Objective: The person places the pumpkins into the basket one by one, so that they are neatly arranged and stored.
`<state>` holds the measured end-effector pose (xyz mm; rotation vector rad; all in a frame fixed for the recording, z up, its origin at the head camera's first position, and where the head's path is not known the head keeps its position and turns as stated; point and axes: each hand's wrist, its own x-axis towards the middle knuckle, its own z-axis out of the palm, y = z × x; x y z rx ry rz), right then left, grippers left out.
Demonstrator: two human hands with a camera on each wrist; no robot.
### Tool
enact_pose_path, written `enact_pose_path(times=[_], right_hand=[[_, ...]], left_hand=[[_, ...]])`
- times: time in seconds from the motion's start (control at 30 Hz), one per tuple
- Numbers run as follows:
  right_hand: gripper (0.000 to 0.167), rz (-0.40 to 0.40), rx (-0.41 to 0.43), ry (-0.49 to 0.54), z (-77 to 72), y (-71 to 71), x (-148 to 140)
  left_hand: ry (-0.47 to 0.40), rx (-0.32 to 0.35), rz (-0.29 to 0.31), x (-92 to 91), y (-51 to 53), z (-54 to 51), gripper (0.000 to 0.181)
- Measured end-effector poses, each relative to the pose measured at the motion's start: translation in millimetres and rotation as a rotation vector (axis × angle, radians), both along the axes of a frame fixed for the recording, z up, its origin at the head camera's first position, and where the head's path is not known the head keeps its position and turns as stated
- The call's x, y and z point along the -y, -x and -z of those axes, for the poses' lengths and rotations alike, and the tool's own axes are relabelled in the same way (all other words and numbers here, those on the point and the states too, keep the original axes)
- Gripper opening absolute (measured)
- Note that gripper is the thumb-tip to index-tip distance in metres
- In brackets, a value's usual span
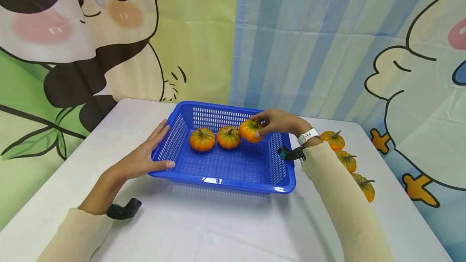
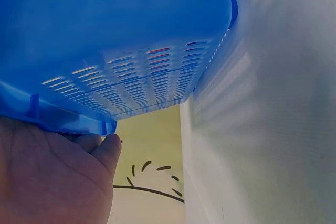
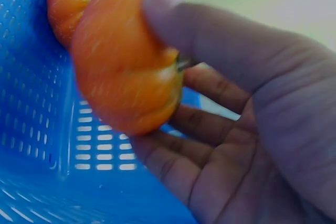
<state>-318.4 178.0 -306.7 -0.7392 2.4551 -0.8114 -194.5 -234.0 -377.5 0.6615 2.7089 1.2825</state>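
A blue plastic basket [image 1: 225,183] with slotted walls stands on the white table. Inside it, toward the back, two small orange pumpkins sit side by side, a left pumpkin [image 1: 202,140] and a middle pumpkin [image 1: 229,137]. My right hand [image 1: 278,122] grips a third pumpkin [image 1: 250,131] between thumb and fingers, over the basket's right half; the right wrist view shows this held pumpkin [image 3: 126,61] close up. My left hand [image 1: 147,155] rests against the basket's left rim with its fingers spread. From the left wrist, the palm [image 2: 58,171] appears under the rim.
Right of the basket, partly behind my right forearm, three more pumpkins lie in a row: a far one [image 1: 333,140], a middle one [image 1: 346,161] and a near one [image 1: 365,186]. A cartoon-printed curtain [image 1: 291,43] hangs behind the table [image 1: 174,229].
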Motion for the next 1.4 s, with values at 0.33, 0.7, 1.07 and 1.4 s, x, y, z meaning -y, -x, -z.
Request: enact_pose_path(times=[0.33,0.7,1.07,1.4], right_hand=[[0.064,-0.006,0.021,-0.131,2.7,-1.4,8.8],[0.062,-0.052,-0.015,-0.211,7.7,0.5,18.1],[0.061,-0.032,0.014,-0.217,12.0,1.0,26.7],[0.063,-0.049,0.014,-0.215,15.5,3.7,25.4]], left_hand=[[0.014,0.007,-0.014,-1.1,-0.9,0.7,0.104],[0.008,-0.007,-0.008,-1.8,-2.2,-0.9,0.104],[0.003,-0.021,0.001,-2.6,-2.4,-3.4,0.103],[0.004,-0.019,-0.003,-1.9,-2.2,-4.0,0.103]])
